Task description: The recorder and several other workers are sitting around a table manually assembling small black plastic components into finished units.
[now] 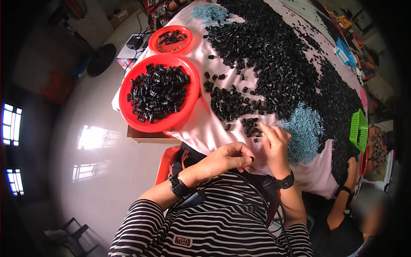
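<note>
My left hand [229, 157] is closed in front of my body, pinching a small black plastic cap [251, 159] between thumb and fingers. Only the cap's end shows. Just right of it is my right hand [276, 143], its fingers partly bent and apart, with nothing visible in them. Its fingertips reach the edge of a small cluster of black caps [250, 127] on the pink cloth [214, 139]. Beside that hand lies a heap of thin blue-grey pieces [305, 132], too small to name.
A big red basin [125, 100] full of black parts stands at the left table edge, with a smaller red basin [188, 32] behind it. Black caps [274, 55] cover much of the table. Right are a green basket [358, 130] and another person's arm [342, 199].
</note>
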### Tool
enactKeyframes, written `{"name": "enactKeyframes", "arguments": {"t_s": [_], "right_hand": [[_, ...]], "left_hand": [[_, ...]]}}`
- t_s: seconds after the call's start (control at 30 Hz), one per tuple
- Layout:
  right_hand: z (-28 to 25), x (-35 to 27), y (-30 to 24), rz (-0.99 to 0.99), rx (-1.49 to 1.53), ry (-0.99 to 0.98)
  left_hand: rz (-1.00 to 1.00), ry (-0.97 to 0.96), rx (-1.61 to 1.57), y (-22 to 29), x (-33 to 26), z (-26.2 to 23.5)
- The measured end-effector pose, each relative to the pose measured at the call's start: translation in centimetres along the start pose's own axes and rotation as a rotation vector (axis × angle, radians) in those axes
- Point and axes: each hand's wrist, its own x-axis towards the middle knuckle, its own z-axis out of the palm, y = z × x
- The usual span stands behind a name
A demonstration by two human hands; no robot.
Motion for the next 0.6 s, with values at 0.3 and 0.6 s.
{"name": "enactKeyframes", "arguments": {"t_s": [0.3,0.6], "right_hand": [[-0.1,-0.8,-0.4,0.073,0.053,-0.001],[-0.8,-1.1,-1.7,-0.122,-0.100,-0.093]], "left_hand": [[-0.036,-0.090,0.000,0.6,-0.2,0.4],[-0.029,-0.116,0.007,0.5,-0.2,0.4]]}}
